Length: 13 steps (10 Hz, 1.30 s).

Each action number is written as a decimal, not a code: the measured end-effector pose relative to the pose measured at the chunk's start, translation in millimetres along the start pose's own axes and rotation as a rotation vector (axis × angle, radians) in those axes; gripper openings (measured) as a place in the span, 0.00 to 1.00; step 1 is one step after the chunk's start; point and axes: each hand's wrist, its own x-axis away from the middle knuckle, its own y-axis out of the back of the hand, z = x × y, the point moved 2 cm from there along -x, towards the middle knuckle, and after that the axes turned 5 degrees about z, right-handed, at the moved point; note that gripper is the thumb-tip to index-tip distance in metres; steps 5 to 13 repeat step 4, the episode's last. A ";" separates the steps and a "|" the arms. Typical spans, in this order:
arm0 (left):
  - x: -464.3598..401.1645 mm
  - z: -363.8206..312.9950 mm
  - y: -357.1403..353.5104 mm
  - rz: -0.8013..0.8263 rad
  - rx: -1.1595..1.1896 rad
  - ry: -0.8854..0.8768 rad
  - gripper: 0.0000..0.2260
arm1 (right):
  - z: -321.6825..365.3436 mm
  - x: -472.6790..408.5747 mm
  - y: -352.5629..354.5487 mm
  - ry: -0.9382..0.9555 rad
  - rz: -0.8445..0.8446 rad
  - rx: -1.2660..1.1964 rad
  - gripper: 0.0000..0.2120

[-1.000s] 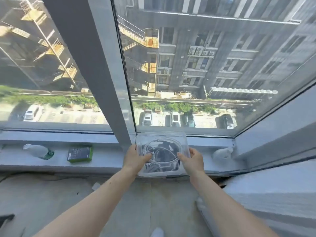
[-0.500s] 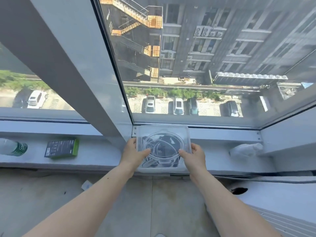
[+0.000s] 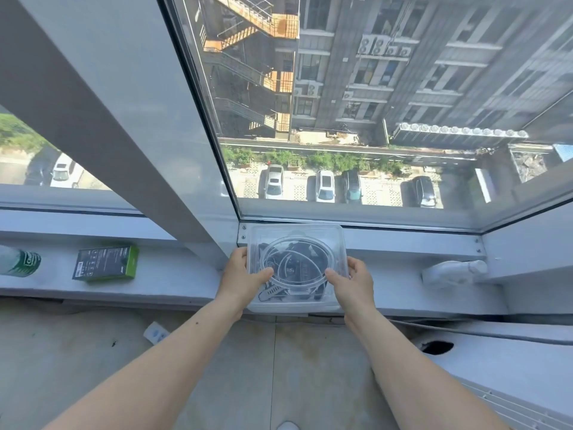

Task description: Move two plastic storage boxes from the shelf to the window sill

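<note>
A clear plastic storage box (image 3: 296, 243) with a lid and dark cables inside sits on the white window sill (image 3: 397, 287), its far edge against the window frame. My left hand (image 3: 240, 276) grips its left side, thumb on the lid. On the right side, my right hand (image 3: 353, 282) holds it the same way. The box's near edge slightly overhangs the sill front. I see only one box; whether another lies beneath it I cannot tell.
A green and black carton (image 3: 107, 263) lies on the sill to the left, beside a lying plastic bottle (image 3: 18, 262). A crumpled white wrap (image 3: 452, 271) rests at the sill's right corner. A thick grey window post (image 3: 130, 144) rises just left of the box.
The box and both hands have moved forward onto the sill toward the glass; my view has come closer and shifted right.
</note>
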 end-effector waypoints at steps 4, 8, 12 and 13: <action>10.1 4.5 13.6 0.033 0.082 0.056 0.38 | 8.9 12.1 22.8 0.052 -0.050 -0.025 0.26; 10.1 4.5 13.6 0.033 0.082 0.056 0.38 | 8.9 12.1 22.8 0.052 -0.050 -0.025 0.26; 10.1 4.5 13.6 0.033 0.082 0.056 0.38 | 8.9 12.1 22.8 0.052 -0.050 -0.025 0.26; 10.1 4.5 13.6 0.033 0.082 0.056 0.38 | 8.9 12.1 22.8 0.052 -0.050 -0.025 0.26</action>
